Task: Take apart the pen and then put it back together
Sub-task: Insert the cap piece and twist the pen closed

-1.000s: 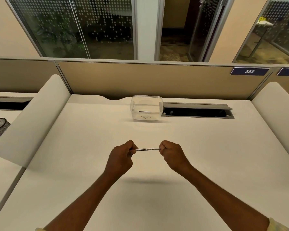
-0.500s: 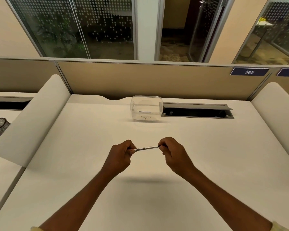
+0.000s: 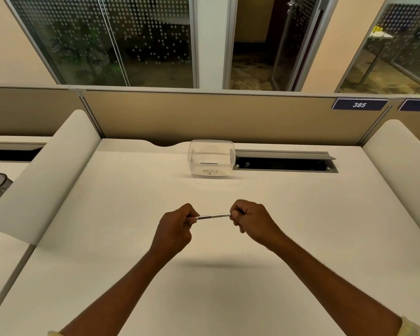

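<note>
Over the white surface (image 3: pixel 121 238), clear tub (image 3: pixel 211 157) at its back edge, my left grip (image 3: pixel 175 229) and right grip (image 3: pixel 252 221) each clench one end of the pen (image 3: pixel 213 216), held level between them.

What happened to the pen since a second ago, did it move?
No. The pen still hangs in the same spot in front of the clear tub, its ends gripped by the left hand and right hand.
</note>
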